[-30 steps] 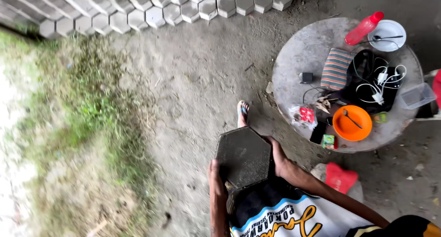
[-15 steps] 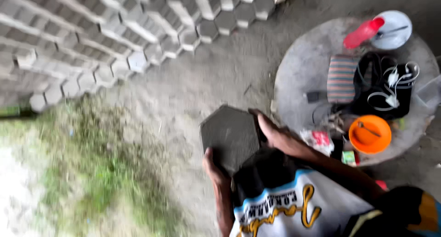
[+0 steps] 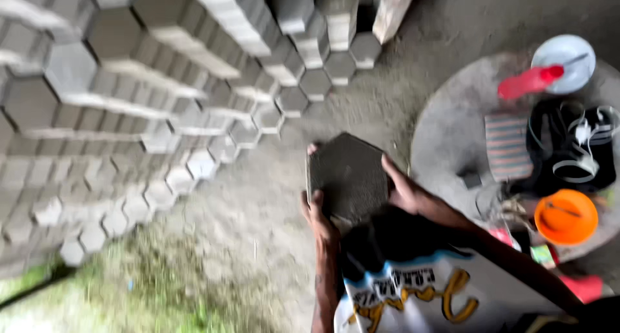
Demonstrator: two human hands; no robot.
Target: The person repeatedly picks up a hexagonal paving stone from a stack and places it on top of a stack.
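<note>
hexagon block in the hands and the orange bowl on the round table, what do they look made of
Hexagon block: likely cast concrete, dark grey, with a grainy matte face like the paler stacked blocks. Orange bowl: probably plastic, with a bright even colour and smooth surface; blur leaves it open.

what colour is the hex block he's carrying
Dark grey, darker than the pale stacked blocks. The hex block shows only in the head view.

round table point(image 3: 445, 139) at 3 o'clock | small red-and-white packet point(image 3: 500, 235) on its near edge at 4 o'clock, blurred, crumpled shape | small green-and-yellow box point(image 3: 541, 255) just below the orange bowl point(image 3: 566, 216) at 4 o'clock, partly hidden | signs: none | screens: none
</note>
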